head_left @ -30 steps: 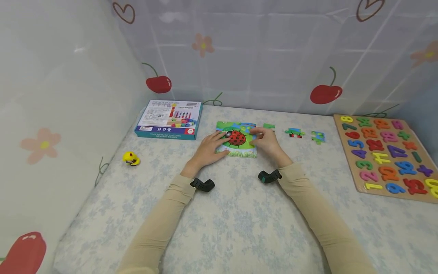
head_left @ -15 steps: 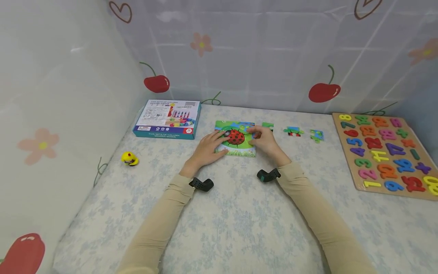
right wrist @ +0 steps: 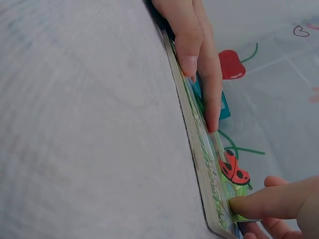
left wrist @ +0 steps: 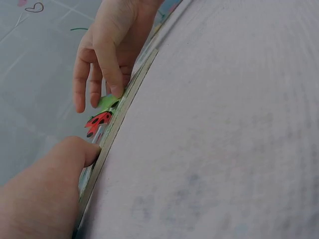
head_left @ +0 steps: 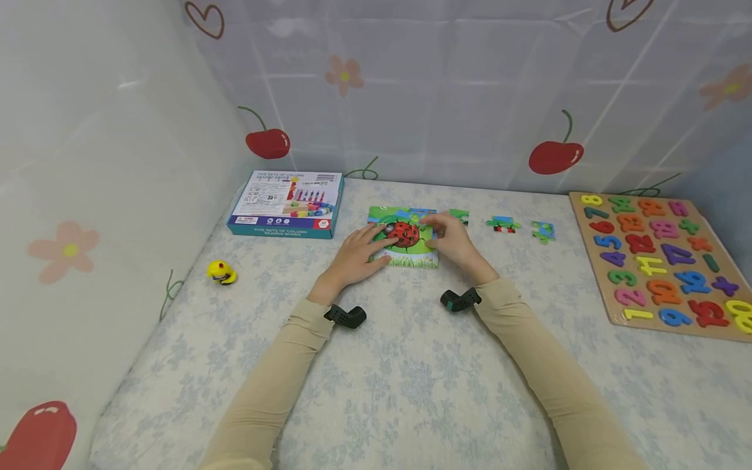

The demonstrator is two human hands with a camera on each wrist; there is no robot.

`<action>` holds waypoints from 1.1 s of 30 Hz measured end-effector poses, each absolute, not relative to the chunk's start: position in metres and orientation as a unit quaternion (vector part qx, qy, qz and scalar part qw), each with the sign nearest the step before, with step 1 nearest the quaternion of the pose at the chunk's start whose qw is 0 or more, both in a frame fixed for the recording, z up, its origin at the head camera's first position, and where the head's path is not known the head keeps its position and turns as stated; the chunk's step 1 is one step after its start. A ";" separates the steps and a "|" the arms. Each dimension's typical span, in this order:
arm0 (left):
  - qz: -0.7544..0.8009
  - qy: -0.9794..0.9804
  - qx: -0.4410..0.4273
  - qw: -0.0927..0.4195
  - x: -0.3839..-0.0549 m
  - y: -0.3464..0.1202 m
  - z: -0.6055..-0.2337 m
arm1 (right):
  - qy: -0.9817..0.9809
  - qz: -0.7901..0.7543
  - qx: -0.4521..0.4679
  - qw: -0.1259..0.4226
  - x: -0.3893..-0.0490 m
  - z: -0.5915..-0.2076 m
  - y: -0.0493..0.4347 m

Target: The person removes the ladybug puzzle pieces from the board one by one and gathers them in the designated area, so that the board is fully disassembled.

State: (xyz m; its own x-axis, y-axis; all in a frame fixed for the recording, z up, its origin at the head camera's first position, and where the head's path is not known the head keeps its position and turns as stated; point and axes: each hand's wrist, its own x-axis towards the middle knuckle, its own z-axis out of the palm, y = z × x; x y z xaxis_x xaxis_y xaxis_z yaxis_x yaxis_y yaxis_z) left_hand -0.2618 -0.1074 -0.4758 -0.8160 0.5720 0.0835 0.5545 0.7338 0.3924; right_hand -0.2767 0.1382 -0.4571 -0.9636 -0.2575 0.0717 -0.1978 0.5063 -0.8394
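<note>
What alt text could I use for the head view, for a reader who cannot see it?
A person's left hand rests on a ladybug puzzle while the right hand pinches a piece at its right side. To the right lie three loose pieces and a board of colourful numbers; to the left, a flat box and a small yellow toy.

Head view: even, diffuse light, with pale glare on the backdrop [head_left: 435, 98]. Wrist views: dimmer, greyer, the desk [left wrist: 209, 129] blurred.

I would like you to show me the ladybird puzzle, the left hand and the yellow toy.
Ladybird puzzle [head_left: 414, 262], head view: printed grass strip.
Left hand [head_left: 355, 256], head view: its back.
Yellow toy [head_left: 220, 270], head view: its body.
</note>
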 end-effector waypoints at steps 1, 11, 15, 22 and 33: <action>0.204 0.931 0.303 0.021 -0.262 -0.107 -0.476 | 0.865 -0.483 -0.133 0.031 -0.276 -0.457 0.138; 0.234 0.915 0.329 0.008 -0.261 -0.100 -0.476 | 0.841 -0.532 -0.092 0.032 -0.278 -0.463 0.143; 0.230 0.900 0.370 0.016 -0.257 -0.091 -0.473 | 0.843 -0.529 -0.092 0.035 -0.279 -0.462 0.143; 0.215 0.903 0.368 0.043 -0.250 -0.086 -0.473 | 0.838 -0.539 -0.080 0.031 -0.281 -0.467 0.142; 0.185 0.908 0.374 0.050 -0.248 -0.089 -0.471 | 0.805 -0.591 -0.048 0.004 -0.279 -0.467 0.138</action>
State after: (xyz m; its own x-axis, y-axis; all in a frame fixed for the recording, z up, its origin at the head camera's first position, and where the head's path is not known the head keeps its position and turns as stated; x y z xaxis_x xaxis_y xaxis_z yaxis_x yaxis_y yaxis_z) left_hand -0.2478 -0.0892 -0.4708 -0.7159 0.6966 0.0477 0.6596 0.6523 0.3735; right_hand -0.2791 0.1381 -0.4671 -0.9953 -0.0831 0.0500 -0.0726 0.2967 -0.9522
